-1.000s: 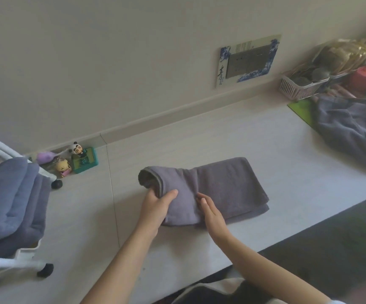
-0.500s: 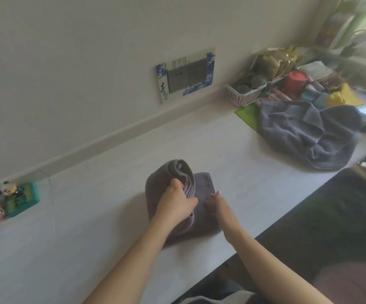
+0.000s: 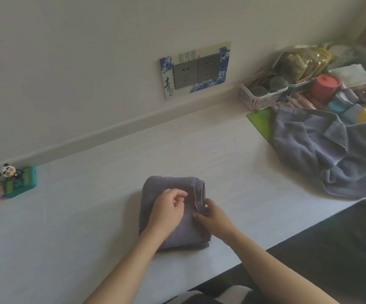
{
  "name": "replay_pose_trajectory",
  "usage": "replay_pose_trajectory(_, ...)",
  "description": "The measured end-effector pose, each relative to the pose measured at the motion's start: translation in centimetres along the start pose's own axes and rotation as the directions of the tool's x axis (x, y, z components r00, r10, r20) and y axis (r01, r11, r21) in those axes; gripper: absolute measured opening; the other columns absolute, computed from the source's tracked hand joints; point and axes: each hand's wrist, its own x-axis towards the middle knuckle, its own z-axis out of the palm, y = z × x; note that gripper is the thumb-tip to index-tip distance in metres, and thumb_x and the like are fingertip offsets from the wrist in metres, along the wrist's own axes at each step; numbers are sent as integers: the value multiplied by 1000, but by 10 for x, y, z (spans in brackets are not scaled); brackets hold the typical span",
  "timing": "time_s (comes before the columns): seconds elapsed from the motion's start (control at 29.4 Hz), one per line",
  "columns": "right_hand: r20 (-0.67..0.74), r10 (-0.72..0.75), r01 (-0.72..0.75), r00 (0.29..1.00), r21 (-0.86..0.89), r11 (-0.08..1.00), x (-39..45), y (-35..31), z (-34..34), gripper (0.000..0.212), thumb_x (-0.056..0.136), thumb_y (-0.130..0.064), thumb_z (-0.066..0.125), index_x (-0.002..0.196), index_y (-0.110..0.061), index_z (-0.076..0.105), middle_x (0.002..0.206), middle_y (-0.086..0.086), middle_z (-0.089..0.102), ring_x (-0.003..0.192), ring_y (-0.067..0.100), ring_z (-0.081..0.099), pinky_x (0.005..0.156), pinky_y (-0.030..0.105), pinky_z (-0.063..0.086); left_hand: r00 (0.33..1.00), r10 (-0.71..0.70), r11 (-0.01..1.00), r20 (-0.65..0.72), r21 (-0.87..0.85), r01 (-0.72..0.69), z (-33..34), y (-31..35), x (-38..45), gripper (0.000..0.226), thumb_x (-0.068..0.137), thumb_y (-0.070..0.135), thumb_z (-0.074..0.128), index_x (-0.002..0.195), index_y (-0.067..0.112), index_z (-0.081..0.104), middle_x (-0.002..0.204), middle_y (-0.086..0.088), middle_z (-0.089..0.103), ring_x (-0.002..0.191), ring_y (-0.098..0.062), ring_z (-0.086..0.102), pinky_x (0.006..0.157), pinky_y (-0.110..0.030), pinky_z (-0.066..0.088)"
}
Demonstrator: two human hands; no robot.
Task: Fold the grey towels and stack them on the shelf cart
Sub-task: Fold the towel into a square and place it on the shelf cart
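Note:
A folded grey towel [image 3: 173, 216] lies as a compact square on the white tabletop [image 3: 89, 216], its folded layers showing along the right edge. My left hand [image 3: 168, 210] rests on top of it with the fingers loosely curled. My right hand [image 3: 210, 216] is at the towel's right edge, thumb on top and fingers at the side, pinching the layers. A loose heap of unfolded grey towels [image 3: 331, 159] sits at the far right of the table. The shelf cart is out of view.
Small toy figures and a teal box [image 3: 13, 183] stand at the left by the wall. A pink basket [image 3: 263, 95], a red cup [image 3: 324, 86] and clutter fill the back right corner. A green mat [image 3: 261, 123] lies under the heap. The table's front edge runs diagonally at lower right.
My left hand carried the towel's left half over to the right, making a compact square, then settled on top. My right hand shifted to the right edge. The view swung right; the cart left it.

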Motion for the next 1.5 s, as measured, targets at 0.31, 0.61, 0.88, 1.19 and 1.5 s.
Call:
replay_pose_trajectory(0.31,-1,-83,82,997,-138,987,-1,-11,6,45,87,-5,42,130,-12,34,112,2,49,101,29,54,68,24,36,975,160,537,156,815,-218,24,-59,36,67,89,60,22,145,25,35,152,-10,33,138,-39,31,107,-63,8)
replay_pose_trajectory(0.61,-92,-346,185,934,-704,686,34,10,20,59,92,-53,-1,147,-30,2,154,-10,-1,146,26,8,115,39,-5,949,291,591,118,758,-275,22,-71,36,67,93,46,25,150,14,15,156,-15,18,145,-27,16,112,-55,5)
replay_pose_trajectory(0.88,-181,-280,95,943,-662,744,40,13,35,70,87,-48,13,149,-15,11,154,18,19,142,33,21,116,41,5,982,176,646,61,746,-163,15,-94,21,69,88,54,34,148,21,27,158,-6,19,146,-25,11,111,-58,15)
replay_pose_trajectory(1.19,-151,-131,105,980,-167,980,22,-11,20,82,89,-34,58,150,-26,3,133,16,41,122,32,43,101,38,36,892,-322,946,-317,-86,311,-7,-88,0,74,82,44,66,142,15,35,137,-8,44,127,-25,44,102,-34,39)
replay_pose_trajectory(1.5,263,197,-280,945,330,901,23,-61,34,48,80,-31,72,110,4,60,102,15,70,92,30,68,79,38,57,790,-522,417,321,-711,565,-73,-106,-28,91,39,44,85,119,9,60,104,-13,72,95,-27,69,76,-33,53)
